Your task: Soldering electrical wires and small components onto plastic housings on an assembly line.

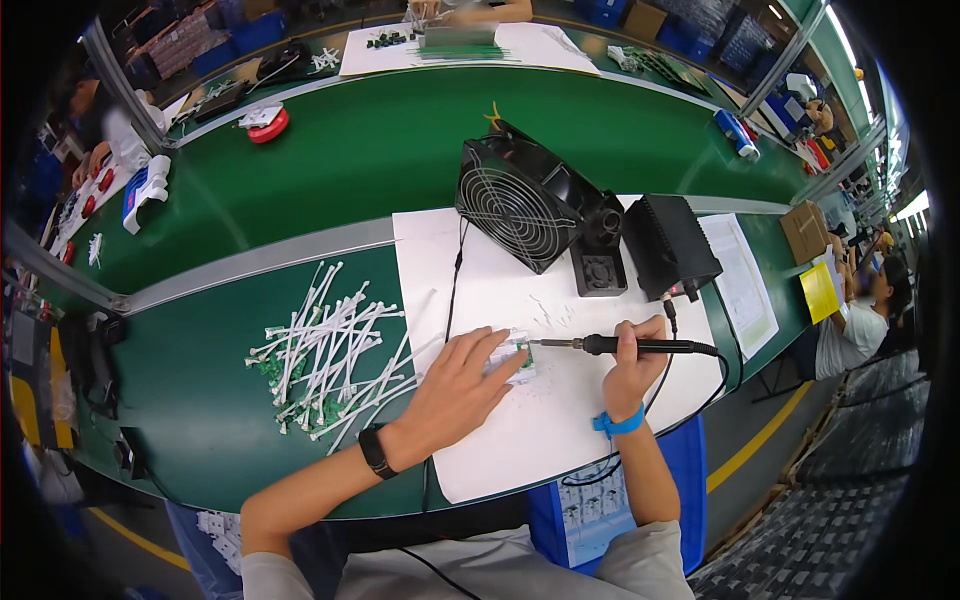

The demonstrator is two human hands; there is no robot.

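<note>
Past the pale shirt [510, 568], the left hand [455, 383], fingers spread, steadied a circuit board [526, 364], the right hand [630, 372] gripping a soldering iron [600, 345] – seemingly mid-joint, the wired heap [328, 365] done or waiting.

One left hand [465, 368], one right hand [630, 375], one soldering iron [655, 346] and one circuit board [526, 362] share one surface [180, 380] with one black fan [515, 205], one black box [670, 245] and more than a dozen white cables [340, 350], too tangled for an exact count. Also seen: one blue wristband [622, 424], one black wristband [376, 452] and one yellow sheet [820, 291].
</note>
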